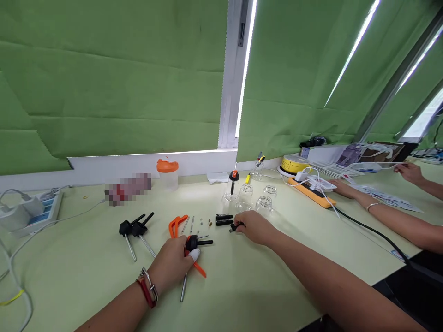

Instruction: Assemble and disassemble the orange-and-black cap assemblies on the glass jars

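Your left hand (173, 258), lower centre of the frame, is closed around a black fitting (194, 243). A metal rod (183, 288) shows below; your fingers hide whether the two join. Your right hand (255, 226), right of centre, pinches a small black part (238, 226) beside the black slotted pieces (224, 220).

Assessment: the fitting looks stiff, probably light plastic; hold it by the thick body, since the thin prong beside its arm may bend. The small part appears light and rigid, best taken by its sides in a fingertip pinch. The rod is likely smooth and slippery.

The bench (273, 286) is pale and flat, with glass jars (265, 204) at centre right, probably fragile. Green blinds (114, 78) fill the upper frame.
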Demonstrator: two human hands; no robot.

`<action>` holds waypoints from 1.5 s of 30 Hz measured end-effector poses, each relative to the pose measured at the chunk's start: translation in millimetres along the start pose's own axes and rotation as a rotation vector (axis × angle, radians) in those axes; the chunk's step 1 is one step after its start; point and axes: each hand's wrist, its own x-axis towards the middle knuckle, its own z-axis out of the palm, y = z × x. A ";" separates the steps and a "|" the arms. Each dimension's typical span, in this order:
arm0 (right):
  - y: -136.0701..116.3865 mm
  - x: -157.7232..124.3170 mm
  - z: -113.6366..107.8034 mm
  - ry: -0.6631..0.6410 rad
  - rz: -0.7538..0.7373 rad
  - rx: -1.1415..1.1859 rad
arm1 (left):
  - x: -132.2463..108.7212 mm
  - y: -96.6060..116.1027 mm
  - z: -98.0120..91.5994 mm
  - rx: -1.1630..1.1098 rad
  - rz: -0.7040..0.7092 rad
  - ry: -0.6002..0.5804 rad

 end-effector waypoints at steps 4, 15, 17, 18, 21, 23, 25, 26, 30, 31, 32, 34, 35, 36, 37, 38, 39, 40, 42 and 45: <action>-9.3 11.5 4.6 -0.013 -0.079 -0.092 | -0.8 1.1 -1.0 -0.019 0.003 -0.014; -6.4 22.1 -3.0 0.048 -0.094 -0.131 | -0.8 -0.1 -1.7 -0.020 0.018 -0.016; -4.3 22.6 -7.5 0.046 -0.075 -0.129 | 0.2 -0.1 -1.9 -0.008 0.014 -0.012; -3.2 23.1 -9.4 0.041 -0.058 -0.131 | 0.7 -0.2 -2.0 -0.009 0.013 -0.013; -1.2 22.9 -13.0 0.031 0.006 -0.143 | 1.4 -0.3 -2.4 -0.022 0.017 -0.016; -2.2 20.2 -12.2 0.047 0.034 -0.132 | 1.0 -0.3 -2.8 -0.029 0.013 -0.021; -5.4 15.0 -6.7 0.065 0.031 -0.073 | 0.3 0.0 -3.4 -0.029 0.012 -0.025; -7.5 11.7 -1.8 0.073 0.016 -0.034 | 0.0 0.2 -3.7 -0.029 0.015 -0.025; -14.6 0.0 24.7 0.110 -0.125 0.069 | 0.0 0.5 -3.9 -0.025 0.022 -0.024; -15.4 -1.4 30.7 0.124 -0.151 0.065 | 0.3 0.3 -3.6 -0.027 0.019 -0.024; -15.8 -1.8 35.6 0.135 -0.172 0.056 | 0.6 0.1 -3.4 -0.032 0.016 -0.024; -15.6 -0.3 41.8 0.155 -0.196 0.030 | 1.2 -0.2 -2.9 -0.044 0.017 -0.026; -15.2 1.4 43.4 0.164 -0.207 0.017 | 1.4 -0.2 -2.8 -0.047 0.017 -0.026; -14.8 3.3 44.2 0.173 -0.217 0.005 | 1.6 -0.2 -2.8 -0.047 0.018 -0.024; -14.4 5.2 44.6 0.182 -0.226 -0.004 | 1.7 -0.2 -2.8 -0.047 0.016 -0.020; -14.1 7.0 44.7 0.188 -0.231 -0.011 | 1.7 -0.2 -2.8 -0.045 0.011 -0.018; -13.8 8.5 44.6 0.192 -0.232 -0.016 | 1.8 -0.3 -2.8 -0.047 0.005 -0.020; -13.5 9.6 44.3 0.193 -0.230 -0.020 | 1.8 -0.5 -2.8 -0.054 0.000 -0.020; -12.5 10.8 43.6 0.190 -0.226 -0.027 | 1.8 -1.4 -2.3 -0.084 -0.003 -0.020; -9.6 11.3 41.9 0.175 -0.210 -0.035 | 1.7 -2.7 -1.7 -0.131 0.002 -0.019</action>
